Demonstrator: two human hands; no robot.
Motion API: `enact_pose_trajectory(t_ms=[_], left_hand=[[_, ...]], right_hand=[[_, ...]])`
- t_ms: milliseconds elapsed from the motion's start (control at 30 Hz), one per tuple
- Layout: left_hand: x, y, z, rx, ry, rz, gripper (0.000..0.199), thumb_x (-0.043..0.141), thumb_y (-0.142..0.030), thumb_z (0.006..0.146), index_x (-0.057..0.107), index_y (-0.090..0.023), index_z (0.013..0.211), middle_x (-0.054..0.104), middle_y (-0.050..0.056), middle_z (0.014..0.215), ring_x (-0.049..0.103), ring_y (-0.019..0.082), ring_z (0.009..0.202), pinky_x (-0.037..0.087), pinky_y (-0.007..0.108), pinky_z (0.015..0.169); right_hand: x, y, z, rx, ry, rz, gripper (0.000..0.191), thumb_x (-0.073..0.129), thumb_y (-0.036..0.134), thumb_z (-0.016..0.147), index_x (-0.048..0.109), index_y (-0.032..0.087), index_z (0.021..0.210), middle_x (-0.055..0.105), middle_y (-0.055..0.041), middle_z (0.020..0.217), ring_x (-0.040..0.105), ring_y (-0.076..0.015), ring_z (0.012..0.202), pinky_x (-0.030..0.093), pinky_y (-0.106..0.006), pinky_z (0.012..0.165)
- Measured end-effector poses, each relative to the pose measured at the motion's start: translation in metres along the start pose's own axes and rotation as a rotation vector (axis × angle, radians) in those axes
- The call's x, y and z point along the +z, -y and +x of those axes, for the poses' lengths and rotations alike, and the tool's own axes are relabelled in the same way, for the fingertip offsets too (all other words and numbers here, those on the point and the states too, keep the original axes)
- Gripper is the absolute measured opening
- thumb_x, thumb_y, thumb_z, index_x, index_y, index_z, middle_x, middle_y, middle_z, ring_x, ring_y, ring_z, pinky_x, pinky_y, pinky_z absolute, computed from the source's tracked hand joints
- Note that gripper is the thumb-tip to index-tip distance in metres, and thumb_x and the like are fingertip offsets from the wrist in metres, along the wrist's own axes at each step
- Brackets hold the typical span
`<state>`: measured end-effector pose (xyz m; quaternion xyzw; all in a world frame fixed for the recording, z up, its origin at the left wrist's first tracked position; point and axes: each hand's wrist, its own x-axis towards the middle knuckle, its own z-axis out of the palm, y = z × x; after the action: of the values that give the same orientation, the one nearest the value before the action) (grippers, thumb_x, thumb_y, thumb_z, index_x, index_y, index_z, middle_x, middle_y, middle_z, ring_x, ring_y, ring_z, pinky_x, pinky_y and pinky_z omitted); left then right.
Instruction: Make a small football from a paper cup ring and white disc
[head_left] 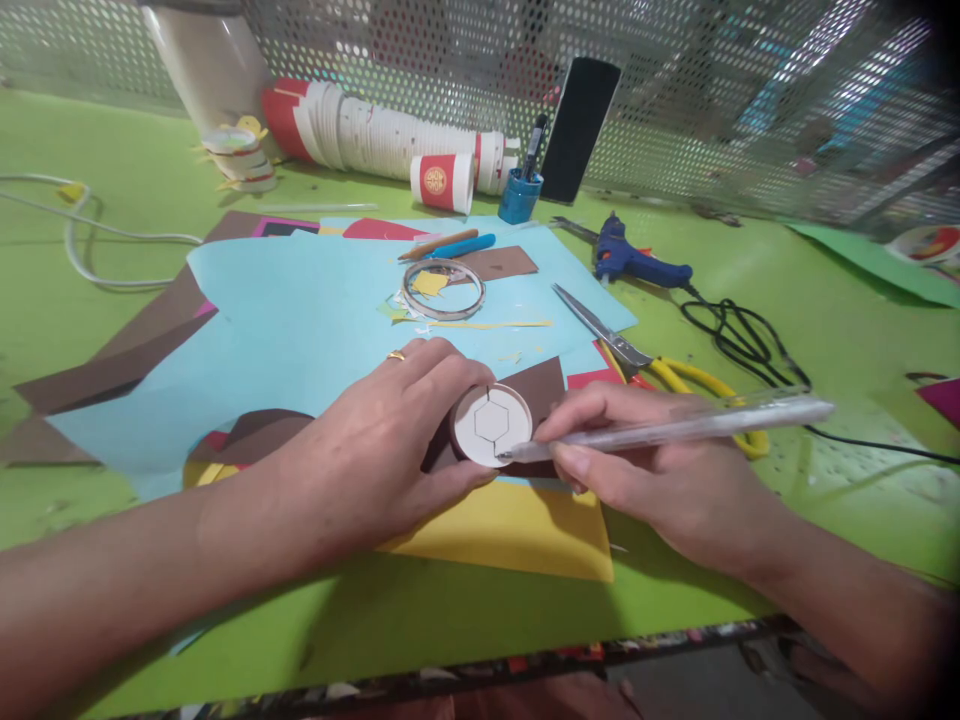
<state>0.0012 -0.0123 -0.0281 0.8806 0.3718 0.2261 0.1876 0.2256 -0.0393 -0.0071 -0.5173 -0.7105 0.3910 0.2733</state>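
Note:
My left hand [405,430] is closed around a round white paper cup base [480,405], its thumb at the lower edge and its fingers at the upper edge. A hexagon is drawn in dark ink on the white face, with a short line at its top and another at its bottom. My right hand [637,450] grips a clear pen [675,428], whose tip touches the disc near the lower line. Beneath both hands lie brown paper [536,385] and a yellow sheet [517,535].
Yellow-handled scissors [622,345] lie right of the light blue paper [300,330]. Behind are a blue glue gun [630,258], a cut paper ring [442,315], a blue pot [520,197], a leaning phone [581,130] and stacked paper cups [390,130]. A black cord [757,345] trails right.

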Motion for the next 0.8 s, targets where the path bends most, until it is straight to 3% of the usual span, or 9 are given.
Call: enact_pose_trajectory(t_ms=[800], left_hand=[[-0.0017, -0.0024, -0.001, 0.043, 0.0, 0.022, 0.026, 0.058, -0.026, 0.09, 0.057, -0.015, 0.114, 0.06, 0.011, 0.106, 0.057, 0.026, 0.099, 0.05, 0.04, 0.083]], right_hand=[[-0.0016, 0.0014, 0.0005, -0.023, -0.006, -0.018, 0.006, 0.063, 0.019, 0.081, 0.069, 0.021, 0.081, 0.063, 0.0049, 0.062, 0.051, -0.0083, 0.05, 0.042, -0.018, 0.044]])
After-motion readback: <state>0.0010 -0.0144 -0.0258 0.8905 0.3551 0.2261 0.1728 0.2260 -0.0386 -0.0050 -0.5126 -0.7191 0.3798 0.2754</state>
